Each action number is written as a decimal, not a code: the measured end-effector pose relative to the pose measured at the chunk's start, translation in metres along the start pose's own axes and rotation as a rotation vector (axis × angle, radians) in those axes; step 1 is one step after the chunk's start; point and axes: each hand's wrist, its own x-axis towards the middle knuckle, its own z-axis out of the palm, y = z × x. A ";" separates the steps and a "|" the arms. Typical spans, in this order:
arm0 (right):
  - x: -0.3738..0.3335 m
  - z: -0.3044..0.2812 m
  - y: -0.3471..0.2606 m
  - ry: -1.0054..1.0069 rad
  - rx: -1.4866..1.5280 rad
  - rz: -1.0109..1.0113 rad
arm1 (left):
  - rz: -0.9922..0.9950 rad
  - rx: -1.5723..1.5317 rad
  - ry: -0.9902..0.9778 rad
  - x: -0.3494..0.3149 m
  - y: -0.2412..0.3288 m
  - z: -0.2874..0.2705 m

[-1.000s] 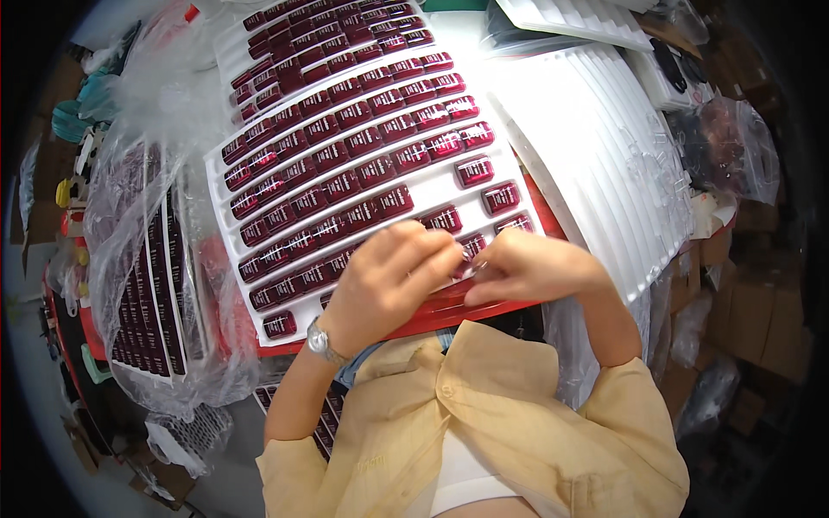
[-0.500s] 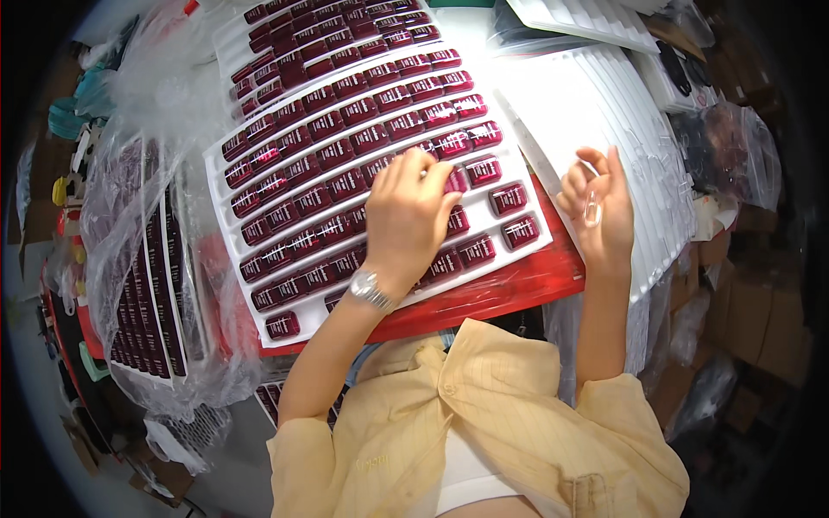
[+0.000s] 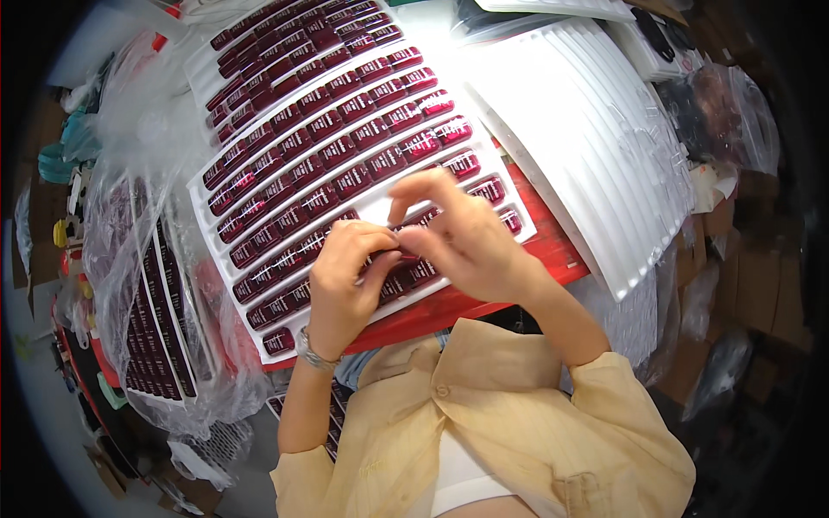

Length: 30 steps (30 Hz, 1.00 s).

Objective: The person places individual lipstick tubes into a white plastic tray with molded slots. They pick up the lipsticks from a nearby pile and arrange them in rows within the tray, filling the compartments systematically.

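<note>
My left hand (image 3: 350,268) is closed in a pinch over the near part of a white ridged tray (image 3: 376,207). A small glossy dark red block appears to be between its fingers, mostly covered. Close against these fingertips is my right hand (image 3: 475,246), its thumb meeting them and its index finger bent above. Motion blurs the right fingers, and whether they hold anything is hidden. Rows of printed dark red blocks (image 3: 319,201) fill the tray around and beyond both hands, with a bare gap just past the fingers. A metal watch (image 3: 313,350) circles my left wrist.
A stack of white ridged trays (image 3: 579,129) lies to the right. Clear plastic wrap (image 3: 121,224) covers more filled trays (image 3: 160,302) at the left. The red table surface (image 3: 540,211) shows at the tray's edge. Plastic bags (image 3: 734,121) and cartons (image 3: 760,285) stand far right.
My right hand has come left from beside the stacked trays to meet my left hand. The left has drawn nearer to me, off the tray's middle. The clear loop in the right hand no longer shows.
</note>
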 end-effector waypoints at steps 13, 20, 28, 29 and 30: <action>-0.023 0.003 0.017 0.169 0.301 -0.159 | -0.535 -0.863 0.112 -0.024 0.013 0.005; -0.014 0.002 -0.010 -0.091 -0.218 -0.173 | -0.641 -1.065 -0.151 -0.022 0.034 0.010; -0.016 -0.145 0.017 0.359 -0.632 0.120 | -0.325 -0.120 0.007 0.001 0.012 0.001; -0.022 -0.183 0.049 0.476 -1.181 0.048 | -0.208 0.122 0.071 0.008 0.003 0.000; -0.030 -0.202 0.067 0.484 -1.407 0.303 | -0.097 0.372 0.141 0.013 -0.008 -0.001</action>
